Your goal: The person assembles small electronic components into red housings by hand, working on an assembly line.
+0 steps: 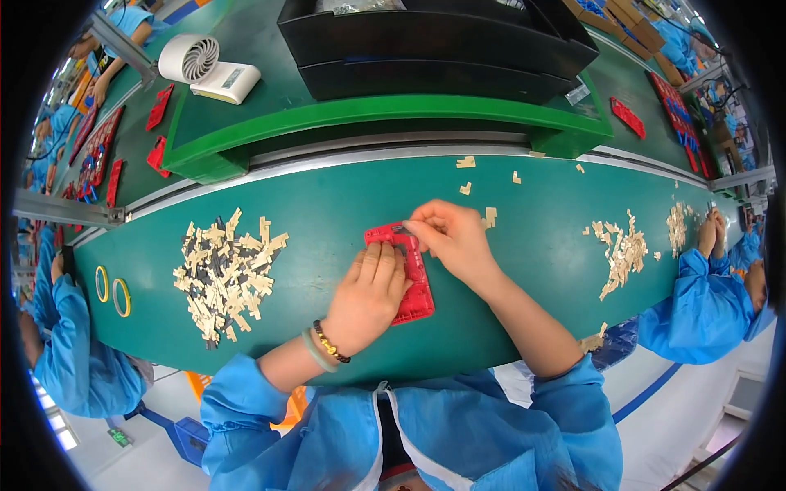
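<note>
A red plastic housing (417, 301) lies on the green work table in front of me. My left hand (367, 288) rests on it with fingers stretched out flat, covering much of its left side. At the housing's upper right corner, my right hand (455, 244) has thumb and index finger pinched together. Something small and dark shows by those fingertips, too little of it to name. To the left spreads a pile of small cream and dark L-shaped pieces (223, 282). A few loose cream pieces (490, 218) lie just beyond my right hand.
Two rolls of yellow-edged tape (121, 297) lie at far left. A green-edged raised shelf (393, 112) spans the back, bearing black trays (442, 78) and a white fan (214, 69). More cream pieces (624, 255) are piled at right. Co-workers in blue (692, 307) sit on both sides.
</note>
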Tool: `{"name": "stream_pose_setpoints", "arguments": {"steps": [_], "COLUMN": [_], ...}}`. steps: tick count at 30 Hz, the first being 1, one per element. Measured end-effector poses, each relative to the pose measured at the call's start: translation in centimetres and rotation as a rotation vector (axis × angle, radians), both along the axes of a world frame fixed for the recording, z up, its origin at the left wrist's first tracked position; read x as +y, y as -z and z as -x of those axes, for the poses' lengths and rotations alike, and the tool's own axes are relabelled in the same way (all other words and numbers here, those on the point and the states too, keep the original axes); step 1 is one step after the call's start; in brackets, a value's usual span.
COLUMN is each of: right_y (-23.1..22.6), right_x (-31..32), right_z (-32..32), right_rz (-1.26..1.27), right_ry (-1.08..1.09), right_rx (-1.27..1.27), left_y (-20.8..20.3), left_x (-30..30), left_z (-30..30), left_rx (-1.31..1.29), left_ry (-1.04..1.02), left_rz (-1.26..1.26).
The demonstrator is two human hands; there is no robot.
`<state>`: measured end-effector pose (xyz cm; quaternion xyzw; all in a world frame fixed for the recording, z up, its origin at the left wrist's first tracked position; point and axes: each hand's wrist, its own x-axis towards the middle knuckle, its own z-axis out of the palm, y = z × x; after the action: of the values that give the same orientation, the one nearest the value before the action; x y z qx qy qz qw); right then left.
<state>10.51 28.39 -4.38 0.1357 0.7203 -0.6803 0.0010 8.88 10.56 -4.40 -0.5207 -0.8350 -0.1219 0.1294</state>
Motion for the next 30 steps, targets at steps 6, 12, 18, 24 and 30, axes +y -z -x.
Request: {"name": "stream_pose_setpoints", "arguments": {"steps": [6,12,18,24,30], "right_y": [1.3,1.4,0.8,1.5,1.7], "right_x": [-0.6,-1.0,-1.9,-2.1,-2.4], "right_z": [1.5,1.5,1.5,1.1,1.0], "right_rz": [-0.1,-0.174,-0.252,-0.31,-0.367], "right_ry": [-0.028,-0.019,0.026,0.063,0.058], "right_rx": [-0.017,-0.039,-0.011,0.015,0.038], "left_y": [0.5,0.7,0.4,0.6,0.4], "left_x": [0.1,0.1,0.1,0.1,-0.3], "left_z": [-0.2,-0.1,0.1,-0.1,-0.1], "left_rx": [0.003,-0.06,-0.043,-0.03,-0.044], "left_ry": [-0.015,-0.071,-0.072,-0.074,-0.061], "left_rz": [0.024,-0.017,-0.018,-0.026,0.006]}}
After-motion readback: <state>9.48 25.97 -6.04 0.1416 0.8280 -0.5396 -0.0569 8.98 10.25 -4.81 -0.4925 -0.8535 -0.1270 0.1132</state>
